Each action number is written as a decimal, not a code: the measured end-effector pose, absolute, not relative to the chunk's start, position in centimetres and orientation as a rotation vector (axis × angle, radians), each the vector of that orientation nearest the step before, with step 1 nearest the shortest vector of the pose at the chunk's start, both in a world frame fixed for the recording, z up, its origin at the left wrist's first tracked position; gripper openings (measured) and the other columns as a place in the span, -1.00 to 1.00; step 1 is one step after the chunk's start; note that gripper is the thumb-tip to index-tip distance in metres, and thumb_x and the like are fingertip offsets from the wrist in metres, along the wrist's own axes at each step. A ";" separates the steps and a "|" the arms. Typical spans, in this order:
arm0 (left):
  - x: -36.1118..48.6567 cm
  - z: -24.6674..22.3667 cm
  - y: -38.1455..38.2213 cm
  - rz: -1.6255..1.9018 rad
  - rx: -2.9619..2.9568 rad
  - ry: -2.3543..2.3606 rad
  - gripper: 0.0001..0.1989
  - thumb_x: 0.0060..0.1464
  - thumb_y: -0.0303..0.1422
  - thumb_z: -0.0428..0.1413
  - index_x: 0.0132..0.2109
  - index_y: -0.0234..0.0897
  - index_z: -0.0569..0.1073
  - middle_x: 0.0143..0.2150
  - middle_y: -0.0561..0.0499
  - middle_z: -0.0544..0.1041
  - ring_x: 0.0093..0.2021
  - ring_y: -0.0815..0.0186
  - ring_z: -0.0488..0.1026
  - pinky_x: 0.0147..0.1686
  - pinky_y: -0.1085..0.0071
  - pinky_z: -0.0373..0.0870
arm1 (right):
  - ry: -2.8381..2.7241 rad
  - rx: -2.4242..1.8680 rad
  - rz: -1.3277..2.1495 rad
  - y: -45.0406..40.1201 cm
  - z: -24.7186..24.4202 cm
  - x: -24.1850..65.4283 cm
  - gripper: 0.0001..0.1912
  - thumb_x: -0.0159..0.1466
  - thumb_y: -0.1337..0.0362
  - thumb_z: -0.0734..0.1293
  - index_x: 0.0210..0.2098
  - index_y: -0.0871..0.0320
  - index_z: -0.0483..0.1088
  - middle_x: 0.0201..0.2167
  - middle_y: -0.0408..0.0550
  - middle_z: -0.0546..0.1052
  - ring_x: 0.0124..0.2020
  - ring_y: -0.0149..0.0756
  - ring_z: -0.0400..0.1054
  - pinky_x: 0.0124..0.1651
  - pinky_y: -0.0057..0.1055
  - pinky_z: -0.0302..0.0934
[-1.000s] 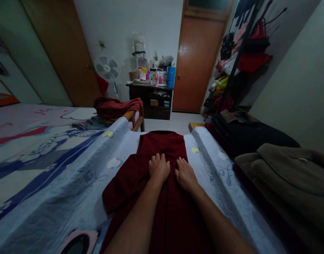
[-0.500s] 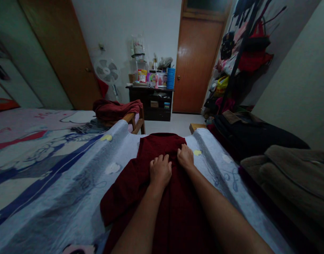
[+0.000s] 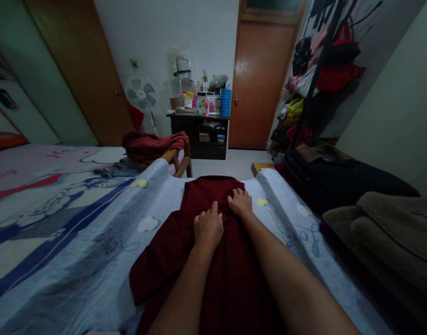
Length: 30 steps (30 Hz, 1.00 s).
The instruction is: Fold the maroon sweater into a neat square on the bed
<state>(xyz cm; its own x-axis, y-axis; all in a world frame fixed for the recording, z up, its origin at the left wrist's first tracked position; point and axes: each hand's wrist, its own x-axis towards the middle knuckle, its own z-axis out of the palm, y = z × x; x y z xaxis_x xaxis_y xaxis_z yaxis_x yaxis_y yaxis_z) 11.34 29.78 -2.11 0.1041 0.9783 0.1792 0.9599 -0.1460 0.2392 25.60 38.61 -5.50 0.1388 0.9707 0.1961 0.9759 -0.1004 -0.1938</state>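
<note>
A dark red garment lies spread on a light blue and grey patterned cover, one sleeve out to the left. My left hand rests on its upper middle, with fingers partly bent and slightly apart. Just ahead and to the right, my right hand lies on the garment near its upper right edge, its fingers spread. Both hands touch the cloth, and neither is seen gripping a fold. My forearms cover part of the garment's lower half.
Folded dark clothes and a brown-grey garment are piled at the right. A reddish cloth hangs over a wooden bed rail. Farther back are a fan, a dark cabinet and a door.
My right hand has shifted a little left on the garment, closer to my left hand. My left hand has slid slightly left, its index finger now more extended.
</note>
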 end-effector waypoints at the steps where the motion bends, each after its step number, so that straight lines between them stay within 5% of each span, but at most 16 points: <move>1: 11.3 -2.0 29.8 0.428 2.268 2.009 -0.56 0.27 -0.28 -0.12 0.25 -0.26 0.21 -0.04 -0.16 0.55 -0.06 0.16 0.45 -0.07 0.23 0.26 | -1.881 -2.150 -0.041 38.8 -5.4 25.7 -0.52 0.34 0.08 0.05 0.11 0.17 0.30 0.17 0.15 0.33 0.14 -0.01 0.17 0.10 -0.14 0.05; 11: 10.1 -0.3 30.0 0.278 2.250 1.950 -0.68 0.27 -0.30 -0.15 -0.12 -0.20 0.49 -0.18 -0.11 0.58 -0.13 0.16 0.49 -0.11 0.21 0.28 | -1.917 -2.157 0.072 40.8 -6.6 26.2 -0.42 0.34 0.11 0.03 0.26 0.27 0.10 0.35 0.17 0.05 0.34 -0.04 -0.10 0.26 -0.13 -0.16; 14: 8.9 0.3 30.2 0.353 2.258 2.082 -0.75 0.19 -0.31 -0.03 -0.06 -0.18 0.48 -0.07 -0.11 0.55 0.01 0.09 0.41 0.04 0.07 0.18 | -1.902 -2.178 0.101 41.0 -6.5 26.1 -0.42 0.32 0.09 0.04 0.24 0.26 0.13 0.35 0.18 0.05 0.32 -0.01 -0.06 0.25 -0.10 -0.13; 18: 5.7 0.9 30.8 0.420 2.133 2.371 -0.61 0.09 -0.31 0.08 0.09 -0.14 0.39 0.16 -0.15 0.40 0.22 -0.06 0.20 0.16 -0.17 -0.03 | -1.867 -2.159 0.036 40.8 -6.4 26.0 -0.46 0.31 0.10 0.05 0.17 0.26 0.21 0.32 0.22 0.11 0.29 0.01 0.00 0.21 -0.10 -0.08; 20: 4.0 0.8 31.2 0.341 1.983 2.447 -0.55 0.05 -0.27 0.11 0.12 -0.14 0.36 0.17 -0.19 0.38 0.22 -0.14 0.20 0.13 -0.20 0.02 | -1.858 -2.146 0.006 40.6 -6.4 25.9 -0.47 0.31 0.11 0.06 0.15 0.25 0.23 0.30 0.22 0.13 0.27 0.00 0.02 0.20 -0.12 -0.07; 24: 1.6 -0.2 32.0 0.214 1.824 2.272 -0.56 0.03 -0.30 0.11 0.08 -0.22 0.34 0.03 -0.22 0.49 0.01 0.04 0.46 -0.04 0.15 0.32 | -1.859 -2.115 -0.043 40.2 -6.5 25.7 -0.50 0.32 0.13 0.06 0.12 0.26 0.25 0.27 0.24 0.19 0.25 0.01 0.04 0.19 -0.12 -0.09; 30: 1.1 0.2 32.2 0.368 1.855 2.254 -0.78 0.03 -0.35 0.08 -0.13 -0.21 0.44 -0.10 -0.11 0.57 -0.07 0.16 0.51 -0.17 0.37 0.36 | -1.896 -2.054 -0.177 39.7 -6.0 25.5 -0.63 0.33 0.16 0.10 -0.01 0.19 0.36 0.11 0.17 0.35 0.16 -0.03 0.11 0.18 -0.11 -0.11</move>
